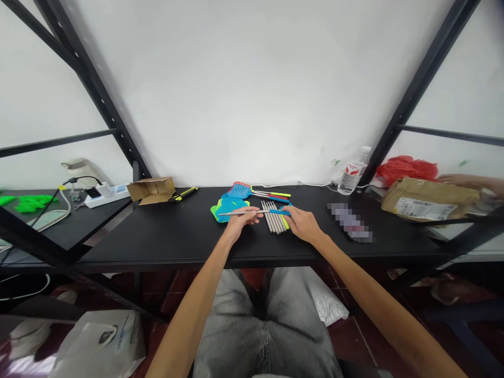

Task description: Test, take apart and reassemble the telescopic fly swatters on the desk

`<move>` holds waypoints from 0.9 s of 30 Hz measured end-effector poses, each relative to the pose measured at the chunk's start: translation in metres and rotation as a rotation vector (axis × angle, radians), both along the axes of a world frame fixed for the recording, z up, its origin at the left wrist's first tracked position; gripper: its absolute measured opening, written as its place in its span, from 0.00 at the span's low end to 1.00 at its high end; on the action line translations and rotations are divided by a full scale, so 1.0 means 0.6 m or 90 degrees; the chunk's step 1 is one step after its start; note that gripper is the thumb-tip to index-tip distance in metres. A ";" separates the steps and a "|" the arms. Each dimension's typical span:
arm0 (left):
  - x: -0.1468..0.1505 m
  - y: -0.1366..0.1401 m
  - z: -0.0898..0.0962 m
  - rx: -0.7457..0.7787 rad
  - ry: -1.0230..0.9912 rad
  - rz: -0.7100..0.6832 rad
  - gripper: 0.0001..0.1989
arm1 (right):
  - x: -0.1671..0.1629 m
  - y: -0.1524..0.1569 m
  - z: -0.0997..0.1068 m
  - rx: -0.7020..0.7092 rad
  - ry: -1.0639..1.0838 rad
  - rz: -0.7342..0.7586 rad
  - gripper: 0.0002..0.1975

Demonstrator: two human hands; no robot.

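Observation:
My left hand (244,217) is closed around a slim metal rod (229,213), whose bare end points left. The rod runs into a blue handle (279,212), and my right hand (302,222) grips that handle's right end. Beneath it, several metal tubes (274,223) lie side by side on the table, with a yellow-green handle (285,223) partly hidden by my right fingers. Left of them is a pile of blue and green fly swatter heads (232,203). Behind, several fly swatters (241,189) lie with red, blue and yellow handles stretching right.
On the black table (157,241) are an open cardboard box (153,190), a yellow-black cutter (186,193), a water bottle (352,174) and a blurred flat object (350,221). At right, a taped parcel (429,199) sits by a red plastic bag (407,169) and another person's arm.

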State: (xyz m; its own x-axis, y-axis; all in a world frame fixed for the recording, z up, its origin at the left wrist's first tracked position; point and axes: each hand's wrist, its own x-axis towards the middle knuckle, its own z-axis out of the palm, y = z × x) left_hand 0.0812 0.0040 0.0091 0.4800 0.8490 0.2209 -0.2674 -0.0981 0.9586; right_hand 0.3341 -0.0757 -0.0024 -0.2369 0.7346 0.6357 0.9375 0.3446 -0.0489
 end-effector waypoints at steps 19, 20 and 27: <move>-0.003 0.005 -0.006 0.012 0.022 -0.051 0.16 | 0.000 0.000 -0.002 -0.006 0.004 0.024 0.15; -0.003 0.005 -0.006 0.022 0.030 -0.058 0.16 | 0.001 0.000 -0.003 -0.007 0.004 0.027 0.16; -0.006 0.000 -0.002 0.072 0.087 -0.097 0.21 | 0.002 0.001 -0.003 -0.009 -0.024 0.039 0.16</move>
